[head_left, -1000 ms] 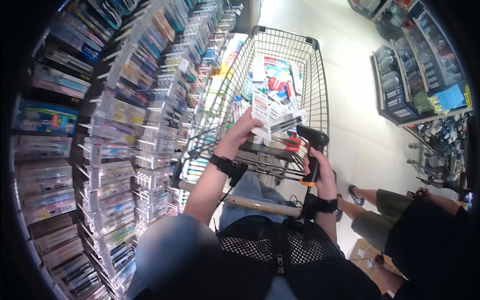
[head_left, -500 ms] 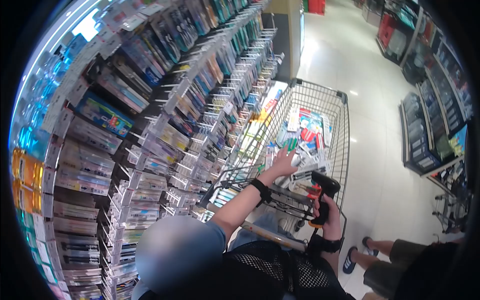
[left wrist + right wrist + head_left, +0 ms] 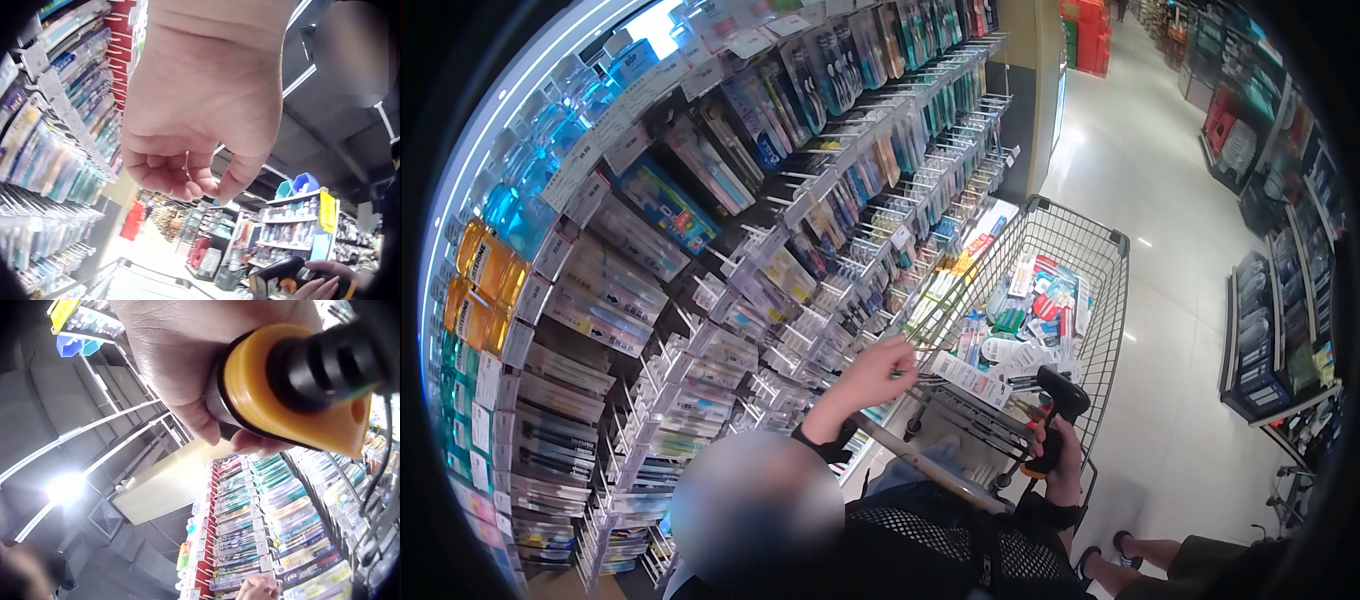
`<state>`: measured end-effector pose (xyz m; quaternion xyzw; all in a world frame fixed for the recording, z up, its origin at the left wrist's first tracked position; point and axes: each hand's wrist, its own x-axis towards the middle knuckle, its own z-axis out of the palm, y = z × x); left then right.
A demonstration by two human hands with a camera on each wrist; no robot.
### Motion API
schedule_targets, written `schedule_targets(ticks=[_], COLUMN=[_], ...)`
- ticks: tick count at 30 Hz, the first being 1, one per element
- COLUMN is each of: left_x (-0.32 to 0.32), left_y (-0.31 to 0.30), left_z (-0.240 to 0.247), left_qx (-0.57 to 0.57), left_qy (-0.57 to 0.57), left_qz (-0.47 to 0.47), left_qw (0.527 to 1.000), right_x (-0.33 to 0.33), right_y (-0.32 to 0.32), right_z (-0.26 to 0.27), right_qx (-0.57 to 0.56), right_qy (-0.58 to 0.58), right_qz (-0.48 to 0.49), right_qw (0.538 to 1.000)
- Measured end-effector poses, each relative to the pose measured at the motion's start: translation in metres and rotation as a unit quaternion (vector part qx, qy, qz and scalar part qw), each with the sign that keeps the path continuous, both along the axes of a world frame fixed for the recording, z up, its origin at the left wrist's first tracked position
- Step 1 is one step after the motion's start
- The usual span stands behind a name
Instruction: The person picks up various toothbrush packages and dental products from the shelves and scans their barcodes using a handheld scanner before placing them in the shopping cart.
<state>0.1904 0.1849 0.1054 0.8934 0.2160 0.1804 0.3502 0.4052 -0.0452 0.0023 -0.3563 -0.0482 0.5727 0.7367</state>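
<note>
My left hand (image 3: pixel 878 372) hovers left of the cart's handle, near the hanging racks. In the left wrist view its fingers (image 3: pixel 169 181) curl loosely around nothing, and a thin ring shows on one of them. My right hand (image 3: pixel 1060 462) grips a black and orange handheld barcode scanner (image 3: pixel 1060 400) over the right side of the cart. From the right wrist, the orange butt of the scanner's handle (image 3: pixel 269 381) and its cable fill the close view. A white printed package (image 3: pixel 968 380) lies at the cart's near end, below the scanner and the left hand.
The wire shopping cart (image 3: pixel 1122 290) holds a heap of packaged goods (image 3: pixel 1045 310). Racks of hanging toothbrush packs (image 3: pixel 840 170) line the left, with mouthwash bottles (image 3: pixel 485 260) at the far left. Shelves (image 3: pixel 1255 330) stand across the aisle. Another person's legs (image 3: pixel 1150 552) show at lower right.
My left hand held a white package over the cart, let go of it there, and drew back left toward the racks. The right hand keeps the scanner. The head view has swung left.
</note>
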Motion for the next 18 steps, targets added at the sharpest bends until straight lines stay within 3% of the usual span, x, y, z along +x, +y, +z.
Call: schedule_targets(ticks=[5, 7, 13, 18], left_x=[-0.037, -0.04, -0.028, -0.004], left_y=[0.009, 0.008, 0.012, 0.038], left_z=[-0.028, -0.042, -0.066, -0.068], left_qx=[-0.032, -0.034, -0.01, -0.02], left_qy=[0.048, 0.154, 0.254, 0.205], left_qz=[0.108, 0.162, 0.154, 0.139], left_qw=[0.992, 0.974, 0.955, 0.969], right_x=[0.021, 0.031, 0.062, 0.087], right_y=[0.005, 0.008, 0.024, 0.036], right_z=[-0.01, -0.012, -0.009, -0.013], right_qx=[-0.016, -0.021, -0.003, -0.002], right_qy=[0.006, 0.007, -0.01, -0.024], right_qz=[-0.013, -0.011, -0.008, -0.034], right_qw=[1.0, 1.0, 1.0, 0.999])
